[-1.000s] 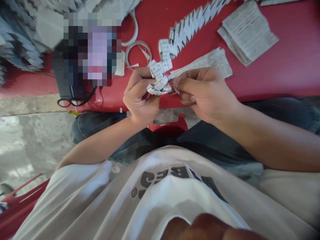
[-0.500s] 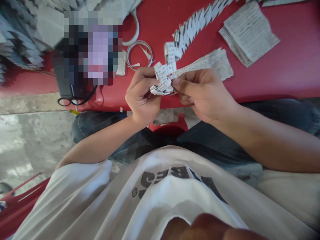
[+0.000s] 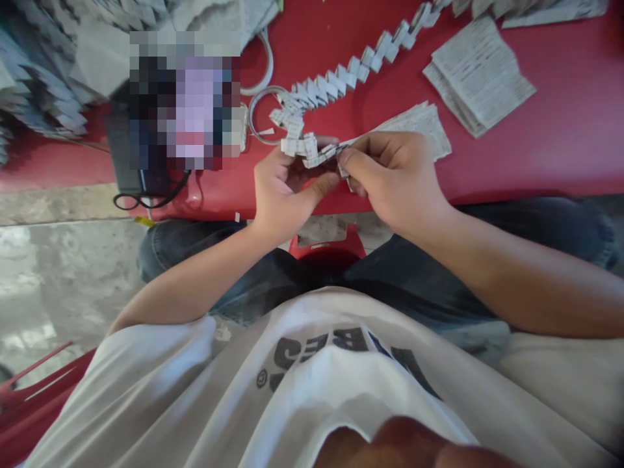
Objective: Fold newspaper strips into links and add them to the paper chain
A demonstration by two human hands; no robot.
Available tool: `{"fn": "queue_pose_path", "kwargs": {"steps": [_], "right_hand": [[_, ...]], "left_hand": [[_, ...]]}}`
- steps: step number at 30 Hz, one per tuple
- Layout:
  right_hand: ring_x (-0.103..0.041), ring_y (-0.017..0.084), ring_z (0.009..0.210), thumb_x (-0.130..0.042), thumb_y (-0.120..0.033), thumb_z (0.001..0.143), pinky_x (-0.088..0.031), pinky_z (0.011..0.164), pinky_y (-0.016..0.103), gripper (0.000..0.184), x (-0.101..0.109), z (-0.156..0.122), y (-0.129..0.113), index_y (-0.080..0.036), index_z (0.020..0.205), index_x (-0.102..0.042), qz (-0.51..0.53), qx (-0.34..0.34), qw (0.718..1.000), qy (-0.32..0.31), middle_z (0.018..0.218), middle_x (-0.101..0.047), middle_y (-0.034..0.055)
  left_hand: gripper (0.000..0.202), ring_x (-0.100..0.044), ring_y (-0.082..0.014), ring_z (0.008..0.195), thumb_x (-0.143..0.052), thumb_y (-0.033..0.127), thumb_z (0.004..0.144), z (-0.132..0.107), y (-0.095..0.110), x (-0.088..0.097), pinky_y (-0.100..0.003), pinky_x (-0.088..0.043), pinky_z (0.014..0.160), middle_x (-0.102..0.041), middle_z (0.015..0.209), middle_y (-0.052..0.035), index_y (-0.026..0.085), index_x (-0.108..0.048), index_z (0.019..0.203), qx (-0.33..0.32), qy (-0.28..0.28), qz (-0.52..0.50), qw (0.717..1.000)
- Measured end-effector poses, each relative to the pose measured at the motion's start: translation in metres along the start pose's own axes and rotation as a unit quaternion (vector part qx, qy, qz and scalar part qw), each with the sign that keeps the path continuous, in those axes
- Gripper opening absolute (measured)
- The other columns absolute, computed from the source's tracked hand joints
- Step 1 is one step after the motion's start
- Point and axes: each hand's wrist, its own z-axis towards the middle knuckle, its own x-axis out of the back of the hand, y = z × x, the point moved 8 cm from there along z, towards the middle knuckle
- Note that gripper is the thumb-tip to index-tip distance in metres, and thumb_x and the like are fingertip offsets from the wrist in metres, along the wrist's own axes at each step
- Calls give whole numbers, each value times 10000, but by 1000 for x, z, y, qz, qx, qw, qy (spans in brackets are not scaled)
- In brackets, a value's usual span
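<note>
A long chain of folded printed paper links (image 3: 336,81) runs from the top right of the red table (image 3: 560,149) down to my hands. My left hand (image 3: 285,192) grips the near end of the chain, fingers curled round the last links and thumb pressed against them. My right hand (image 3: 394,179) pinches a small folded paper piece (image 3: 342,170) right against that end. Both hands hover at the table's front edge, above my lap.
A stack of printed paper slips (image 3: 475,71) lies at the back right, another flatter bundle (image 3: 419,123) just behind my right hand. A tape ring (image 3: 260,117) and black scissors (image 3: 146,195) lie to the left. Grey woven paper work (image 3: 43,65) fills the far left.
The chain has been pulled out straighter across the table. My left hand opened its curl and shifted up and right; my right hand stayed pinched at the chain's end.
</note>
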Motion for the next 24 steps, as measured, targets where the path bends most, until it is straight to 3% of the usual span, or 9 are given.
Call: {"fn": "queue_pose_path", "kwargs": {"steps": [4, 10, 17, 24], "right_hand": [[-429, 99, 527, -770, -186, 1035, -302, 526, 296, 457, -1, 1, 11, -222, 598, -641, 35, -39, 999, -3, 556, -568, -17], [-395, 78, 485, -754, -156, 972, -279, 507, 276, 426, 0, 2, 22, -220, 569, -632, 85, -92, 992, 20, 508, -495, -41], [-391, 98, 501, -878, -272, 971, -298, 516, 294, 437, 2, 3, 15, -225, 588, -673, 56, -89, 994, 21, 519, -527, -23], [-296, 94, 496, -855, -307, 1007, -180, 515, 307, 434, -5, 2, 20, -221, 613, -697, 105, -129, 986, -25, 503, -446, -40]], "left_hand": [[350, -860, -197, 1066, -978, 535, 873, 2, 6, -1, -381, -755, 995, -836, 1035, 7, 298, -838, 1090, -3, 22, 16, 1000], [254, -837, -200, 1035, -993, 402, 872, 0, -5, 5, -400, -732, 1002, -804, 1013, -16, 241, -801, 910, 30, 54, 12, 998], [248, -789, -182, 1013, -984, 383, 884, 1, -6, 8, -404, -703, 1020, -760, 1024, -24, 234, -790, 917, 24, 67, 21, 997], [276, -776, -190, 995, -1013, 363, 844, 1, -12, 11, -426, -690, 1022, -742, 979, -24, 223, -785, 911, 44, 81, 30, 995]]}}
